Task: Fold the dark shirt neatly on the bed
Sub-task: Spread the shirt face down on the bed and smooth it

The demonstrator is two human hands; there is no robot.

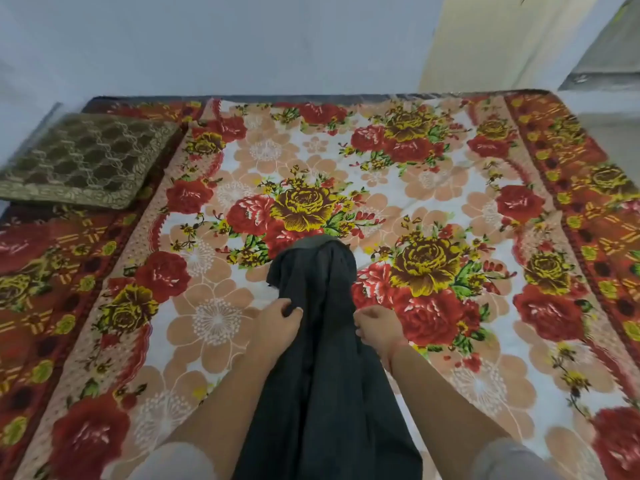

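The dark shirt (318,341) lies as a long, narrow, bunched strip down the middle of the bed (433,188), running from the near edge to a crumpled end by the central flower print. My left hand (277,322) grips its left edge with fingers curled into the cloth. On the other side, my right hand (375,327) pinches the right edge at about the same height. Both forearms reach in from below, alongside the strip.
The bed carries a floral sheet in red, yellow and peach with a red patterned border. A dark olive, gold-patterned cushion (83,157) lies at the far left corner. A pale wall runs behind the bed, and a doorway or cabinet edge (602,57) stands at the far right.
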